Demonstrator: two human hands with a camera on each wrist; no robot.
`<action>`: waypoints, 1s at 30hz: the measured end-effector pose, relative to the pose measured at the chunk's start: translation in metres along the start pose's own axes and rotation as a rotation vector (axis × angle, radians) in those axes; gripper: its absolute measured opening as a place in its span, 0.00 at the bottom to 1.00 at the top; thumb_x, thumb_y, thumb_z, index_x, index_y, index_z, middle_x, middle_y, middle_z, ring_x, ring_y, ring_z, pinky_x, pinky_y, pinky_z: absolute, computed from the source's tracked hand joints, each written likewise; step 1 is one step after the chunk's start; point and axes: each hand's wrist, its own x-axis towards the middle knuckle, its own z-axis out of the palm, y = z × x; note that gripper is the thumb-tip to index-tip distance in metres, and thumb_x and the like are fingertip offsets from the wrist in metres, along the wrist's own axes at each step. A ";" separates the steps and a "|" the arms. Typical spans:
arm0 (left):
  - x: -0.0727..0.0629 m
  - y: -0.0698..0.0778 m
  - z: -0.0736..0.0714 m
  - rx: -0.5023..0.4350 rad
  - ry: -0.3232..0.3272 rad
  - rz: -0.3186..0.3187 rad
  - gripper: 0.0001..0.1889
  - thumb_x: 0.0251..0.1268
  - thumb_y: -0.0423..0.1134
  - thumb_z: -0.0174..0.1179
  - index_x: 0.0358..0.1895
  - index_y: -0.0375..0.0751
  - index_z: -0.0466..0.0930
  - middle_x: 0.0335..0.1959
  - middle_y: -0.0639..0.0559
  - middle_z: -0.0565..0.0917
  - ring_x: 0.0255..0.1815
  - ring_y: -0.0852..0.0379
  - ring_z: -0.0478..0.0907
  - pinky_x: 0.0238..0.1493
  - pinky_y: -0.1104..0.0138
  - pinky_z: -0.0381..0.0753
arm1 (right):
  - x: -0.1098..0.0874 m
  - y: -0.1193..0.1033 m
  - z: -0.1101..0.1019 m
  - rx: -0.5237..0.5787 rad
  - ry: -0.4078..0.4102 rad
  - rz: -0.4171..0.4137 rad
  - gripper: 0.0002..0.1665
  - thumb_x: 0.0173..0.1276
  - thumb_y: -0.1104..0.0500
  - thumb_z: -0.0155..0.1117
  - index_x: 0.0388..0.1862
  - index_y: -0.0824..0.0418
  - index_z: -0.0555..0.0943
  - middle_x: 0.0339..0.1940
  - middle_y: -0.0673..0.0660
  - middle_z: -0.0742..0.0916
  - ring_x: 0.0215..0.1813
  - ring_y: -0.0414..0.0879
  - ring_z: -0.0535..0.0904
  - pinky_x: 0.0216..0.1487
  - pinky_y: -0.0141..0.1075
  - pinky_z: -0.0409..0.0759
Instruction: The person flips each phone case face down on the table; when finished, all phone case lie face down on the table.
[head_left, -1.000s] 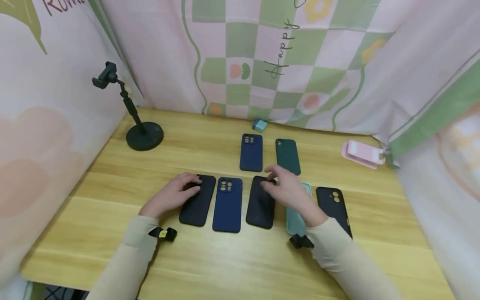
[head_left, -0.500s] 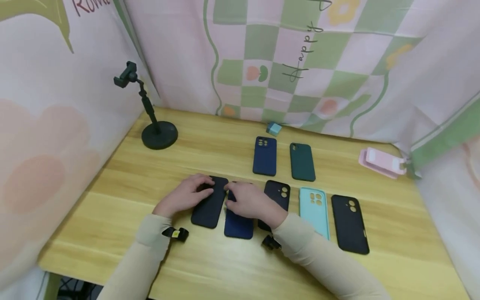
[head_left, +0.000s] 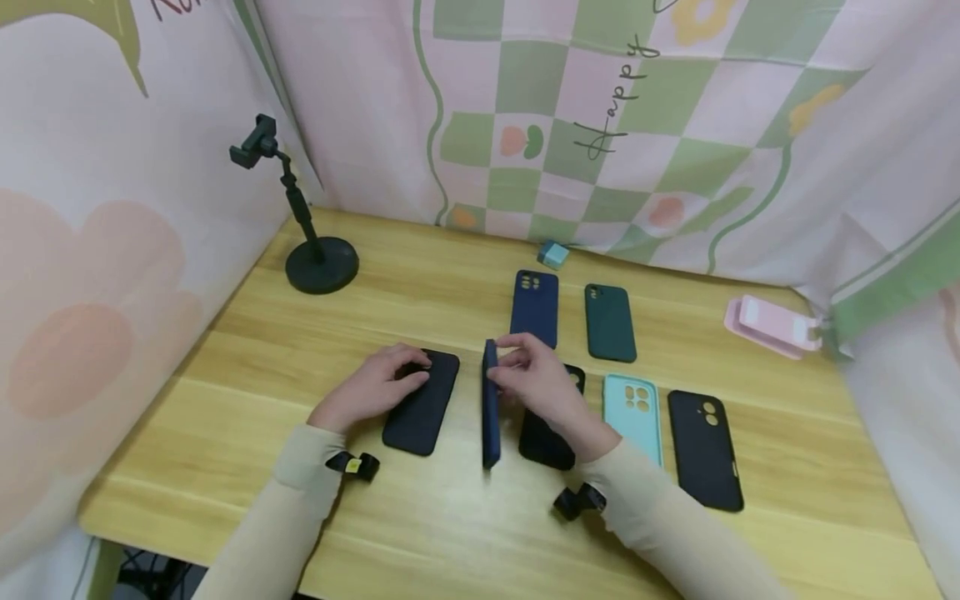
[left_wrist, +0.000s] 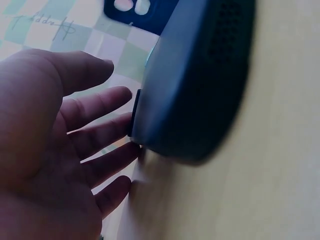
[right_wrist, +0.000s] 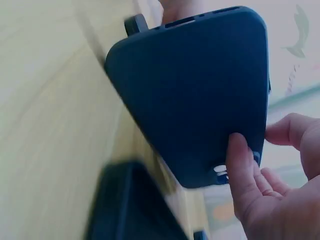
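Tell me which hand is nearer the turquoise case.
Right. The right hand pinches a navy case left of the turquoise case; the left hand is farther left, at a black case.

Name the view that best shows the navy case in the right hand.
Right wrist: the navy case shows nearly its whole broad face. Head shows it edge-on; left wrist is too close and blurred to pick it out surely.

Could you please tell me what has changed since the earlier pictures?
The right hand moved left from the front-row black rectangular phone case third from left and now pinches the front-row dark-blue rectangular phone case, tipped from flat to edge-on. The left hand remains on the leftmost black rectangular phone case; the other cases stayed put.
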 end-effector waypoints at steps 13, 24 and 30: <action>-0.002 0.000 -0.003 -0.093 0.138 -0.036 0.12 0.75 0.44 0.55 0.51 0.45 0.82 0.49 0.53 0.81 0.47 0.54 0.77 0.49 0.56 0.76 | -0.015 -0.024 -0.026 -0.639 -0.092 -0.075 0.22 0.70 0.49 0.61 0.59 0.57 0.77 0.45 0.52 0.86 0.40 0.43 0.82 0.40 0.42 0.80; 0.005 -0.012 -0.007 -0.130 0.208 -0.057 0.11 0.74 0.43 0.55 0.52 0.46 0.82 0.47 0.55 0.82 0.43 0.56 0.77 0.46 0.59 0.76 | 0.039 -0.052 0.067 -0.740 -0.328 -0.190 0.18 0.72 0.53 0.59 0.58 0.56 0.79 0.42 0.50 0.86 0.41 0.41 0.81 0.42 0.39 0.78; 0.001 -0.021 -0.019 -0.119 0.262 -0.048 0.09 0.74 0.42 0.55 0.49 0.46 0.83 0.44 0.55 0.83 0.42 0.57 0.78 0.45 0.61 0.77 | 0.063 -0.058 0.091 -0.830 -0.322 -0.172 0.19 0.71 0.57 0.56 0.59 0.59 0.79 0.47 0.54 0.86 0.47 0.45 0.82 0.47 0.41 0.79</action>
